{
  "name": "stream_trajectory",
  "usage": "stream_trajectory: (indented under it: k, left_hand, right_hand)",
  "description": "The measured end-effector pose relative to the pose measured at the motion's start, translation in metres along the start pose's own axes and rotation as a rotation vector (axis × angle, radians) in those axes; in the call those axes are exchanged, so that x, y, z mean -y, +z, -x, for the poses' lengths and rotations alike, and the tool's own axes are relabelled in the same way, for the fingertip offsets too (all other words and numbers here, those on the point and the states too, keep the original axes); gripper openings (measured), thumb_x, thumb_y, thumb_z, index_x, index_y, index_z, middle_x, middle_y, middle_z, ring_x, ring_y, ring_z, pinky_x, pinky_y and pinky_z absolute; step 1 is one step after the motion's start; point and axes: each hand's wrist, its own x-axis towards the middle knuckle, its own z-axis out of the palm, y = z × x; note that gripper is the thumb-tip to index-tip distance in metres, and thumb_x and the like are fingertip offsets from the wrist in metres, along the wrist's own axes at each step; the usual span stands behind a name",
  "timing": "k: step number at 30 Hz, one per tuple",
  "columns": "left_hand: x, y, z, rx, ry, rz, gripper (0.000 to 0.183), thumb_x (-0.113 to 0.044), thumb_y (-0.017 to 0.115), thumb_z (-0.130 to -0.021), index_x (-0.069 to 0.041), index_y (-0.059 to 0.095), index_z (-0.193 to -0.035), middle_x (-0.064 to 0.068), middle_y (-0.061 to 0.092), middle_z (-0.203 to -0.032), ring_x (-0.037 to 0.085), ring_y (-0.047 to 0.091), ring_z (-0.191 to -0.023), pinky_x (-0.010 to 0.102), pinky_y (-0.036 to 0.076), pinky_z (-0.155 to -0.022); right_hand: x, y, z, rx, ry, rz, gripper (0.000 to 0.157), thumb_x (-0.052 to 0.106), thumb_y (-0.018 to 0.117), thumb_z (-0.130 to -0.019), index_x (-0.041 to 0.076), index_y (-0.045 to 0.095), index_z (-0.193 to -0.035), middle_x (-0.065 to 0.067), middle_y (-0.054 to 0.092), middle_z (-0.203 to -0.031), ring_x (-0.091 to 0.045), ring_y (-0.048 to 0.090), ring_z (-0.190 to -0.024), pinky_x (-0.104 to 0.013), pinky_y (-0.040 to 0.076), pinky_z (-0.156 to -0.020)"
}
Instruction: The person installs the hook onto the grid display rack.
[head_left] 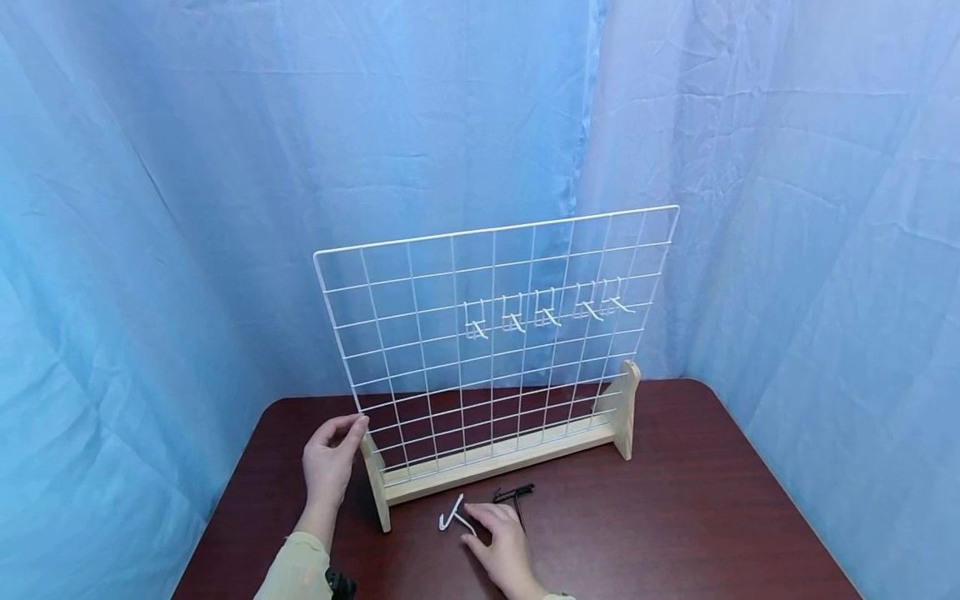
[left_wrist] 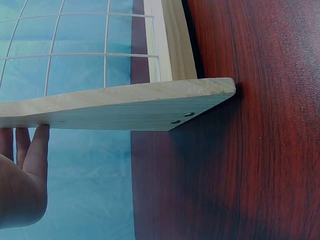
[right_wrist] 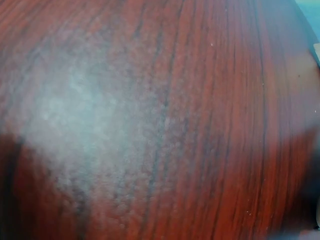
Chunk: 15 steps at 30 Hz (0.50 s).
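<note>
A white wire grid (head_left: 438,367) stands upright in a wooden stand (head_left: 502,458). My left hand (head_left: 330,454) holds the stand's left end, thumb and fingertips at the top of the wooden side panel (left_wrist: 125,107) beside the grid's edge. On the table in front lie a white hook (head_left: 451,514) and a black hook (head_left: 514,492). My right hand (head_left: 504,546) is at the white hook, thumb and index finger apart on either side of its prong. The black hook is just beyond its fingers. Neither the right hand's fingers nor the hooks show in the right wrist view.
Several white hooks (head_left: 547,315) hang in a row on the grid's middle and right part. Everything stands on a dark red wood-grain table (head_left: 697,500). Blue curtains (head_left: 450,125) surround the table behind and at the sides.
</note>
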Motion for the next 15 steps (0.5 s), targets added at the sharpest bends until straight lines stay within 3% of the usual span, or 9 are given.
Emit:
stream_trajectory:
  k: [9, 15]
  left_hand:
    - [0.006, 0.0, -0.002, -0.007, -0.019, 0.005, 0.026, -0.025, 0.078, -0.088, -0.005, 0.075, -0.103, 0.002, 0.069, -0.091, 0.007, 0.057, -0.072, 0.026, 0.054, -0.06]
    - [-0.005, -0.001, 0.002, 0.005, -0.005, -0.005, 0.024, -0.018, 0.076, -0.09, 0.0, 0.074, -0.105, 0.01, 0.069, -0.094, 0.002, 0.055, -0.07, 0.019, 0.05, -0.057]
  right_hand:
    - [0.001, 0.001, -0.001, 0.029, 0.024, 0.033, 0.045, 0.012, 0.091, -0.064, 0.009, 0.077, -0.106, 0.003, 0.072, -0.104, -0.019, 0.06, -0.095, -0.034, 0.048, -0.083]
    - [0.003, 0.0, -0.001, 0.039, 0.024, 0.068, 0.04, 0.013, 0.091, -0.063, 0.009, 0.078, -0.101, 0.003, 0.071, -0.101, -0.018, 0.059, -0.094, -0.033, 0.048, -0.081]
